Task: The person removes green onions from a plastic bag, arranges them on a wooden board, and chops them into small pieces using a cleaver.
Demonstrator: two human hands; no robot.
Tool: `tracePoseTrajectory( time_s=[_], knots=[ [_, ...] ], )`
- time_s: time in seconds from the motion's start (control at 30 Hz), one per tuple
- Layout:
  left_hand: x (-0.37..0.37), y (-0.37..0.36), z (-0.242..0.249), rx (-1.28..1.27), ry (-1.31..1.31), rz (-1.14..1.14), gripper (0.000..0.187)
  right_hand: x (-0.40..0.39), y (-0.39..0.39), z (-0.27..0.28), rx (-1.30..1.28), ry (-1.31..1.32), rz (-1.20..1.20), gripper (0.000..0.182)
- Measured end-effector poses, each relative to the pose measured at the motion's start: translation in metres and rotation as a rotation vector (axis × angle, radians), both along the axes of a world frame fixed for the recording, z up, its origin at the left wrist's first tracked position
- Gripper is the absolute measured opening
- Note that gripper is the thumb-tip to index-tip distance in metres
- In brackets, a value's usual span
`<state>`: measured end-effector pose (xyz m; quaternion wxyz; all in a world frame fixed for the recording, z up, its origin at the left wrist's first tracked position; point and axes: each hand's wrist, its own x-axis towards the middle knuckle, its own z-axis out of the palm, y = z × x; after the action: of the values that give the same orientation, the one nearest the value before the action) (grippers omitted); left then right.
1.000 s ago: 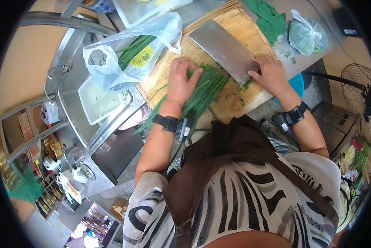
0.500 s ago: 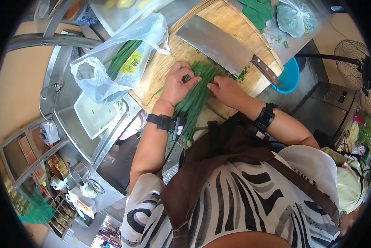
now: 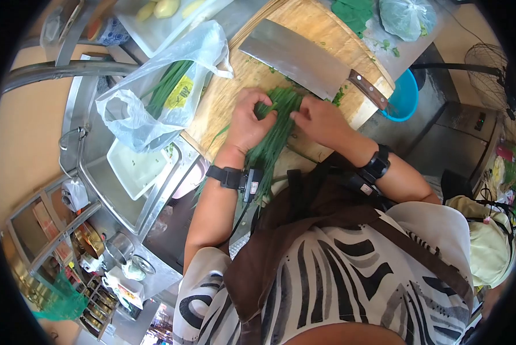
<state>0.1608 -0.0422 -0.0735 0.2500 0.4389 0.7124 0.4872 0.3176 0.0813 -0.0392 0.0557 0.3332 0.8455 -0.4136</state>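
A bundle of long green chives (image 3: pixel 271 141) lies across the near part of a round wooden cutting board (image 3: pixel 220 95), its loose ends hanging over the near edge. Curled round the bundle's left side is my left hand (image 3: pixel 251 122), closed on it with thumb and fingers. On the right side my right hand (image 3: pixel 322 122) has its fingers bent in and pressed against the chives; its fingertips are partly hidden. Just beyond both hands a broad cleaver (image 3: pixel 295 57) rests flat on the board, wooden handle to the right. Chopped green bits show beside its blade.
Left of the board sits an open plastic bag (image 3: pixel 137 123) with more chives. Beyond it are a sink (image 3: pixel 91 167) with a white tub (image 3: pixel 120 164) and a tray (image 3: pixel 143 29) of peeled potatoes. A tied bag (image 3: pixel 407 20), green cloth (image 3: pixel 353 14) and blue bucket (image 3: pixel 404 100) are right.
My right hand has shifted slightly up along the bundle, its fingers drawn in closer. My left hand stays round the chives with its fingers slightly shifted. The view has tilted a little.
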Motion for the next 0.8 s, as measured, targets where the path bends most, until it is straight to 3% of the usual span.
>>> tracePoseTrajectory(
  time_s=[0.13,0.23,0.3,0.5,0.8],
  knots=[
    [0.001,0.002,0.009,-0.054,-0.02,-0.035,0.024,-0.006,0.007,0.006,0.095,0.132,-0.124,0.023],
    [-0.001,0.001,0.005,-0.035,0.032,-0.044,0.023,-0.012,0.009,-0.006,0.135,0.126,-0.045,0.03],
    [-0.003,-0.001,0.003,-0.028,0.019,-0.034,0.024,-0.015,0.005,-0.011,0.188,0.264,0.061,0.033],
    [-0.013,-0.004,0.001,-0.025,-0.006,0.002,0.02,0.005,0.008,0.011,0.086,0.119,0.003,0.023],
    [-0.023,0.002,-0.004,-0.153,0.02,-0.038,0.014,0.017,-0.007,-0.019,-0.054,0.045,-0.009,0.031]
  ],
)
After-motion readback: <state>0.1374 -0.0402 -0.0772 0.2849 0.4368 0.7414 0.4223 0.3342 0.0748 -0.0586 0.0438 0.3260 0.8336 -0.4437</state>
